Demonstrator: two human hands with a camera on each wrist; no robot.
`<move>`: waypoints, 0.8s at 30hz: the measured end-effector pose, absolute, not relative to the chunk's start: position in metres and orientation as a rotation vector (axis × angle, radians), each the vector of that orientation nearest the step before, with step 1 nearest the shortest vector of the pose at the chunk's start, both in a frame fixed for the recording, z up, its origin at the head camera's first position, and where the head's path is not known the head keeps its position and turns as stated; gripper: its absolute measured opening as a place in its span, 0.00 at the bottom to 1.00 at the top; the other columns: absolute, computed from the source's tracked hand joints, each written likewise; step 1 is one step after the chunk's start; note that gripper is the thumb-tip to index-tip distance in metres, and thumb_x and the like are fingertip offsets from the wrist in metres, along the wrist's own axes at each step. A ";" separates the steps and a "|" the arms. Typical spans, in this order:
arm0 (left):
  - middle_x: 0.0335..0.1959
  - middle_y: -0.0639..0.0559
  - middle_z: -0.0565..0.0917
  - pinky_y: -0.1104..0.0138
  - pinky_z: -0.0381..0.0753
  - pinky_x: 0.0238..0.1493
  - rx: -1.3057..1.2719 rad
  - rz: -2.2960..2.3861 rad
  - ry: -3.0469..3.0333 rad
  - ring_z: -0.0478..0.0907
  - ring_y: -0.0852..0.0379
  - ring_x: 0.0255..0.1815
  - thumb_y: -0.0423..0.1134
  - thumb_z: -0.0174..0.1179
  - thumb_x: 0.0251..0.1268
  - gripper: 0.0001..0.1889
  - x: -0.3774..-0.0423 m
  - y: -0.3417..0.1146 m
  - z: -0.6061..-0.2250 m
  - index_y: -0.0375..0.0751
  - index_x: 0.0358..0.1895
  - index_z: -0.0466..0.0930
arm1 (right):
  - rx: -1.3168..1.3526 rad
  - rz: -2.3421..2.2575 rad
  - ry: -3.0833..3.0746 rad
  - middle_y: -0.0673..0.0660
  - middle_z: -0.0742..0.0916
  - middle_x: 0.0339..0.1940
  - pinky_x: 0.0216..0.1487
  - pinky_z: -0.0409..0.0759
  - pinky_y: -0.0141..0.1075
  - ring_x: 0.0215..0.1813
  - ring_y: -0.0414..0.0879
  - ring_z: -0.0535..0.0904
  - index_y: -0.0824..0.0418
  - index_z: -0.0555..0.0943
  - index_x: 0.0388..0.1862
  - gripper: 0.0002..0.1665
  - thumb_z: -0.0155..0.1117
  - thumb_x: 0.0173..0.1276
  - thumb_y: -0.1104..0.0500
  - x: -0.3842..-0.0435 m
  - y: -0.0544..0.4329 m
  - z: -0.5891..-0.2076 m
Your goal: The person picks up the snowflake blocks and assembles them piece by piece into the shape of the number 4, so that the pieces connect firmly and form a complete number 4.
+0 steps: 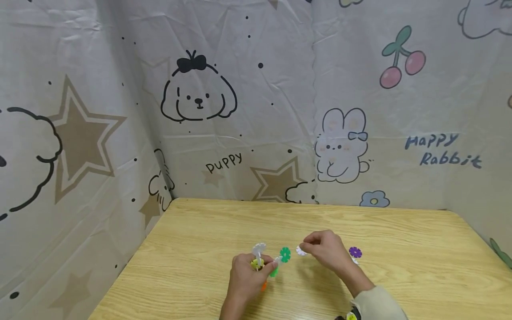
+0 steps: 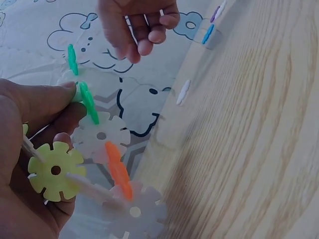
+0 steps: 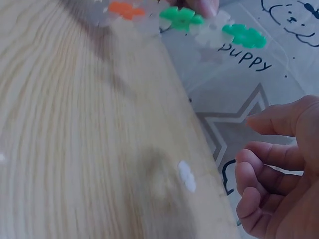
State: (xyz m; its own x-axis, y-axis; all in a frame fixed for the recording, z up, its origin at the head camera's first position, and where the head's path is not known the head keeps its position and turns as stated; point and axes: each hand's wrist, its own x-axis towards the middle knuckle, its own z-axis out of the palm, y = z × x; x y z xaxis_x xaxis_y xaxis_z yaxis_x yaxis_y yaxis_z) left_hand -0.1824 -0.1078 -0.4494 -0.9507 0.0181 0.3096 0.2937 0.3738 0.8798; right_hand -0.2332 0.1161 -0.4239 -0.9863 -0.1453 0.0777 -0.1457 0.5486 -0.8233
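Left hand, pinching linked discs, may pop a joint by squeezing hard; right hand, empty, hovers short of the tabletop's far edge.

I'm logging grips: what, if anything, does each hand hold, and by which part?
The left hand holds the joined discs by the white disc between two green discs; the right hand holds nothing.

L hand near ctr, pinching w/ thumb, fingers curled; R hand slightly farther, rt of it, fingers loosely bent; R forearm from near rt.
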 end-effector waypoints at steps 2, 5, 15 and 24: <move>0.28 0.59 0.87 0.70 0.74 0.27 -0.281 -1.604 -2.389 0.76 0.64 0.25 0.38 0.75 0.56 0.05 -0.182 -0.108 -0.449 0.42 0.29 0.90 | 0.252 1.439 -2.769 0.51 0.87 0.33 0.35 0.80 0.41 0.36 0.45 0.80 0.64 0.88 0.37 0.08 0.72 0.63 0.60 -0.236 0.116 -0.427; 0.29 0.59 0.88 0.70 0.74 0.27 -0.294 -1.603 -2.388 0.76 0.64 0.25 0.38 0.75 0.56 0.05 -0.181 -0.108 -0.449 0.41 0.29 0.90 | 0.245 1.411 -2.774 0.51 0.87 0.33 0.35 0.80 0.40 0.37 0.45 0.81 0.66 0.87 0.38 0.09 0.73 0.62 0.61 -0.240 0.117 -0.431; 0.29 0.57 0.88 0.70 0.75 0.28 -0.323 -1.645 -2.373 0.77 0.64 0.26 0.37 0.74 0.57 0.05 -0.181 -0.108 -0.450 0.40 0.29 0.90 | 0.317 1.303 -2.826 0.52 0.86 0.32 0.36 0.80 0.40 0.36 0.45 0.79 0.71 0.86 0.42 0.13 0.73 0.61 0.64 -0.249 0.120 -0.442; 0.29 0.57 0.88 0.69 0.77 0.30 -0.329 -1.660 -2.366 0.80 0.63 0.29 0.37 0.74 0.58 0.05 -0.180 -0.108 -0.450 0.40 0.29 0.90 | 0.358 1.205 -2.889 0.53 0.85 0.32 0.39 0.79 0.43 0.36 0.45 0.78 0.70 0.86 0.43 0.14 0.73 0.59 0.64 -0.257 0.120 -0.451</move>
State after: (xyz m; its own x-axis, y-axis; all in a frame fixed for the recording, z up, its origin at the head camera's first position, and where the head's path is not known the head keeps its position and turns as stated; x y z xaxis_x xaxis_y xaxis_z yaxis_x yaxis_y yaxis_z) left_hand -0.1804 -0.1084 -0.4502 -0.9479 0.0504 0.3147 0.3130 0.3323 0.8897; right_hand -0.2568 0.1196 -0.4513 -0.9742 -0.2116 0.0786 -0.2047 0.6815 -0.7026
